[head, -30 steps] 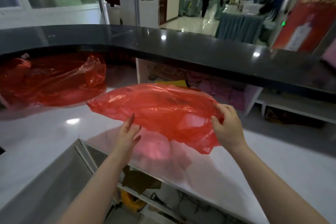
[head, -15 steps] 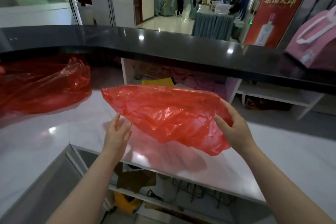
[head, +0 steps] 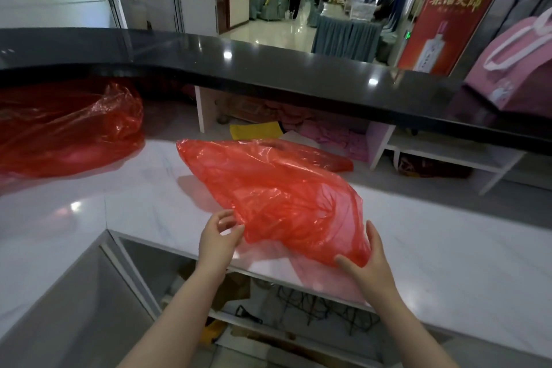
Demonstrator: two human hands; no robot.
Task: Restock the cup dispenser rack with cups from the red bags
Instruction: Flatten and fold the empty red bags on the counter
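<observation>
A crumpled, see-through red plastic bag (head: 274, 191) lies low over the white marble counter (head: 433, 254), just in front of me. My left hand (head: 218, 236) touches its near left edge with loosely bent fingers. My right hand (head: 367, 263) holds its near right corner, thumb under the bag and fingers straight along its side. A second, bigger red bag (head: 68, 128) sits at the far left of the counter. No cups and no dispenser rack are in sight.
A raised black bar top (head: 268, 69) runs across behind the counter. Shelves under it hold pink and yellow items (head: 254, 130). A pink gift bag (head: 513, 69) stands at the right. Below the counter's near edge are shelves with cables (head: 313, 308).
The red bag has come down and toward me, from held up in the air to low over the counter. Both hands dropped with it.
</observation>
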